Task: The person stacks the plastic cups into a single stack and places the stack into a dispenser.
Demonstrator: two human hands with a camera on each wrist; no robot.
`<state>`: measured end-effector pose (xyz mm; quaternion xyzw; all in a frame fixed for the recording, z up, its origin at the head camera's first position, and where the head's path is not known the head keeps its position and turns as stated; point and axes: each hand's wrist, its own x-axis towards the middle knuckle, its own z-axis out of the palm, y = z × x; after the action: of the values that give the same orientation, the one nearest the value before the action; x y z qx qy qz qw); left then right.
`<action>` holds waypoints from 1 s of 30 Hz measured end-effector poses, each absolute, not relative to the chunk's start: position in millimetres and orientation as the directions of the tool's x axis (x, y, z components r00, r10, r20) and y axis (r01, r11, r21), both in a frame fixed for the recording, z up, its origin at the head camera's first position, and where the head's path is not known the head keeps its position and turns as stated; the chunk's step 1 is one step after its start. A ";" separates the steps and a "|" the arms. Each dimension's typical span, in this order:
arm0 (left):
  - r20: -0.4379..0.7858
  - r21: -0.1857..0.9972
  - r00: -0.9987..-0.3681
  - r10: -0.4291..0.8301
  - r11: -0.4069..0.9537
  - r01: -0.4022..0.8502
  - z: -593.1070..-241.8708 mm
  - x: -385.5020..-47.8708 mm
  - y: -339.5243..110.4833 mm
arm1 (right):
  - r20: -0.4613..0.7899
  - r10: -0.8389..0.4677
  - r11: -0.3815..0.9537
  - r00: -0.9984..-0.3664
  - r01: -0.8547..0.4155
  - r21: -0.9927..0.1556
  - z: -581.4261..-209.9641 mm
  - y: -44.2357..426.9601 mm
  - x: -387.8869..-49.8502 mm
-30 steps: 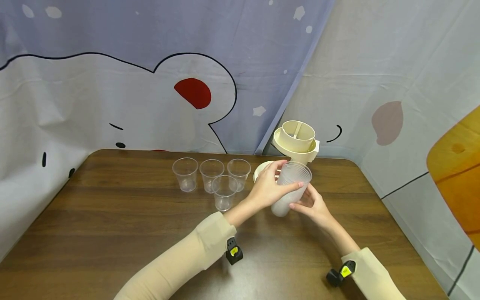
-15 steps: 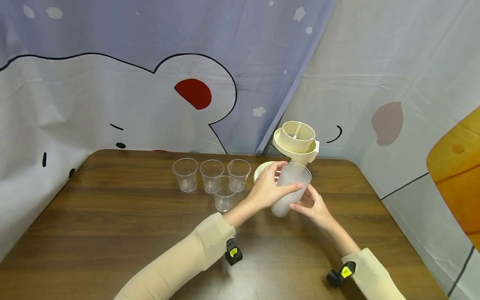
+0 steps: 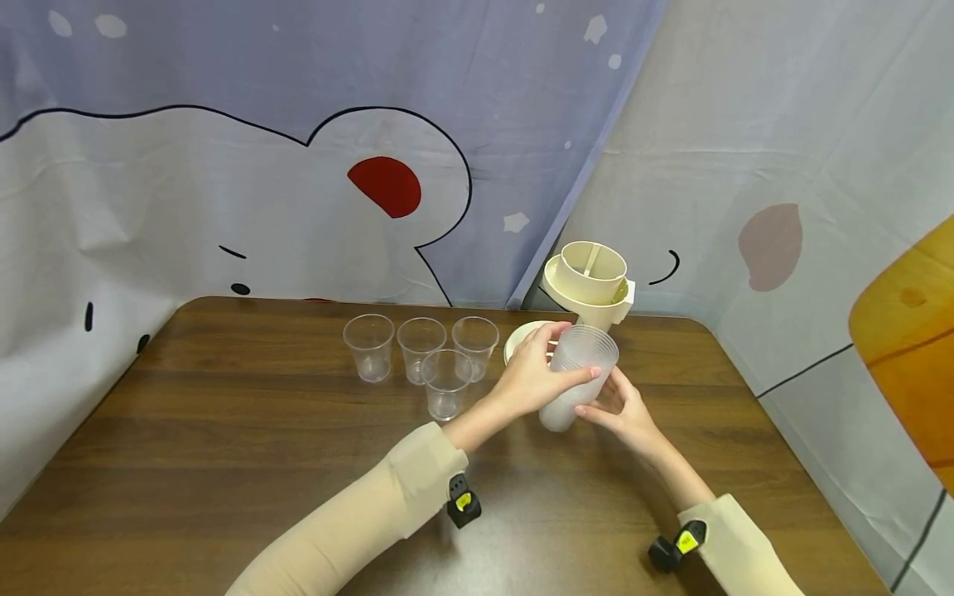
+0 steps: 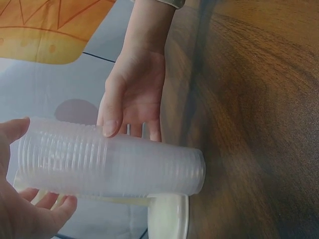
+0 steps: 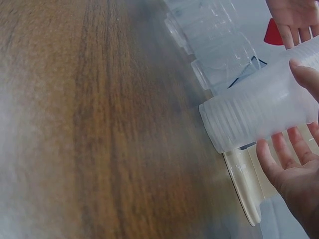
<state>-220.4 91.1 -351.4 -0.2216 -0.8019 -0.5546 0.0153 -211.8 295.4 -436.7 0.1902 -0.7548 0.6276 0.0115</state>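
A tall stack of nested clear plastic cups [image 3: 585, 349] leans to the right between both hands, rims upward. My left hand [image 3: 531, 374] holds it near the rims, thumb across the front and fingers behind. Lower down on the right side, my right hand [image 3: 626, 415] grips the stack between thumb and fingers. The left wrist view shows the right hand [image 4: 137, 89] with its thumb on the cups' side. In the right wrist view the stack's base [image 5: 214, 127] is close to the table; I cannot tell if it touches.
Several single clear cups [image 3: 445, 385] stand upright left of the stack on the brown wooden table [image 3: 283, 472]. A cream-coloured stand [image 3: 592, 285] with a ring-shaped top and round base [image 3: 516, 338] is behind the hands. A printed curtain [image 3: 522, 149] hangs along the table's back and right.
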 end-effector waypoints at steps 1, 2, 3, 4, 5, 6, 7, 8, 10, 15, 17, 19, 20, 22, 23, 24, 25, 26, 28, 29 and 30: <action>0.269 0.882 -0.901 0.340 0.289 0.372 -351.3 -220.4 91.0 | 0.255 -0.273 0.141 -0.927 -0.301 -0.943 -436.7 295.5 -211.6; 0.267 0.881 -0.901 0.342 0.292 0.372 -351.5 -220.6 91.1 | 0.253 -0.274 0.140 -0.928 -0.298 -0.944 -436.6 295.6 -211.5; 0.264 0.883 -0.901 0.344 0.290 0.369 -351.6 -220.7 91.0 | 0.253 -0.275 0.141 -0.928 -0.299 -0.944 -436.6 295.7 -211.5; 0.261 0.885 -0.901 0.346 0.287 0.366 -351.8 -220.9 90.9 | 0.252 -0.275 0.142 -0.928 -0.299 -0.944 -436.6 295.7 -211.4; 0.257 0.887 -0.902 0.348 0.285 0.363 -351.9 -221.1 90.9 | 0.251 -0.275 0.142 -0.928 -0.297 -0.944 -436.6 295.8 -211.4; 0.255 0.887 -0.901 0.350 0.287 0.362 -352.1 -221.4 91.0 | 0.251 -0.276 0.142 -0.928 -0.298 -0.944 -436.6 295.9 -211.5; 0.252 0.888 -0.901 0.352 0.286 0.361 -352.3 -221.7 91.0 | 0.250 -0.276 0.143 -0.928 -0.297 -0.944 -436.5 295.9 -211.5; 0.249 0.888 -0.902 0.354 0.287 0.358 -352.4 -222.0 91.0 | 0.249 -0.275 0.143 -0.928 -0.296 -0.944 -436.5 295.9 -211.5; 0.242 0.890 -0.901 0.359 0.287 0.354 -352.7 -222.3 90.6 | 0.251 -0.276 0.144 -0.928 -0.297 -0.944 -436.6 295.8 -211.6; 0.224 0.897 -0.901 0.372 0.282 0.340 -352.8 -222.1 87.5 | 0.253 -0.278 0.141 -0.927 -0.300 -0.943 -436.4 295.4 -212.0; 0.222 0.897 -0.902 0.370 0.285 0.337 -351.1 -221.7 85.3 | 0.255 -0.279 0.142 -0.926 -0.303 -0.943 -436.1 295.3 -212.1; 0.225 0.896 -0.904 0.364 0.287 0.339 -348.4 -221.3 82.6 | 0.254 -0.278 0.141 -0.926 -0.301 -0.943 -435.8 295.2 -212.1; 0.227 0.894 -0.905 0.361 0.292 0.340 -346.9 -221.0 81.1 | 0.254 -0.278 0.142 -0.926 -0.301 -0.943 -435.6 295.3 -212.0; 0.236 0.892 -0.905 0.353 0.290 0.346 -344.7 -221.2 77.7 | 0.256 -0.277 0.145 -0.926 -0.304 -0.942 -435.4 295.2 -211.8; 0.242 0.892 -0.905 0.350 0.286 0.349 -343.5 -221.1 75.8 | 0.255 -0.276 0.145 -0.927 -0.302 -0.942 -435.3 295.2 -211.7; 0.245 0.895 -0.905 0.348 0.277 0.349 -342.5 -221.0 73.8 | 0.254 -0.275 0.143 -0.927 -0.300 -0.943 -435.2 295.1 -211.6; 0.249 0.898 -0.904 0.346 0.267 0.350 -341.7 -220.8 71.8 | 0.254 -0.275 0.143 -0.927 -0.301 -0.943 -435.2 295.0 -211.5; 0.253 0.900 -0.905 0.343 0.260 0.350 -341.1 -220.9 69.7 | 0.256 -0.275 0.143 -0.927 -0.303 -0.942 -435.2 295.0 -211.4; 0.268 0.903 -0.903 0.335 0.240 0.357 -339.9 -220.7 65.5 | 0.259 -0.274 0.143 -0.926 -0.306 -0.941 -435.3 294.7 -211.2; 0.275 0.904 -0.903 0.330 0.231 0.360 -339.2 -220.7 63.2 | 0.260 -0.273 0.143 -0.926 -0.306 -0.941 -435.4 294.8 -211.1; 0.283 0.904 -0.903 0.324 0.224 0.364 -338.7 -220.5 60.7 | 0.261 -0.273 0.142 -0.926 -0.307 -0.941 -435.4 294.8 -211.1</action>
<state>-220.5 60.7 -338.7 -0.2196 -0.7822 -0.5827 0.0171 -211.1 294.8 -435.4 0.1918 -0.7556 0.6261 0.0138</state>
